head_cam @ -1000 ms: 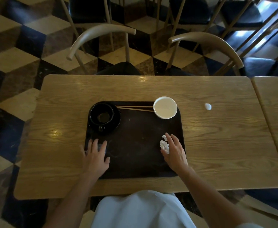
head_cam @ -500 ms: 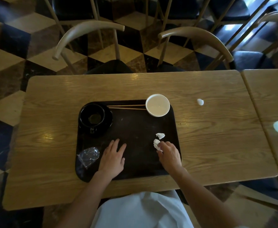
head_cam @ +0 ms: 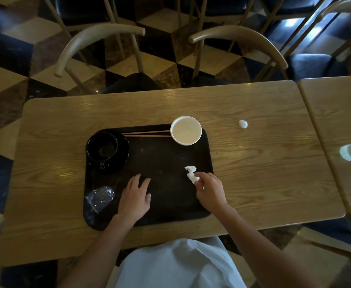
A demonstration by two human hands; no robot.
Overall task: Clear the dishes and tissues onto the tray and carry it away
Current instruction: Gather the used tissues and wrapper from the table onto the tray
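While the right hand (head_cam: pixel 210 189) pinches a crumpled tissue (head_cam: pixel 191 173) over the tray (head_cam: pixel 166 163), the left hand (head_cam: pixel 136 197) lies flat and empty — another tissue ball (head_cam: pixel 243 123) waits far right, nearer the right hand

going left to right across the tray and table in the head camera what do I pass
Crumpled plastic wrapper → black cup → left hand → white tissue → right hand → small white scrap on the table.
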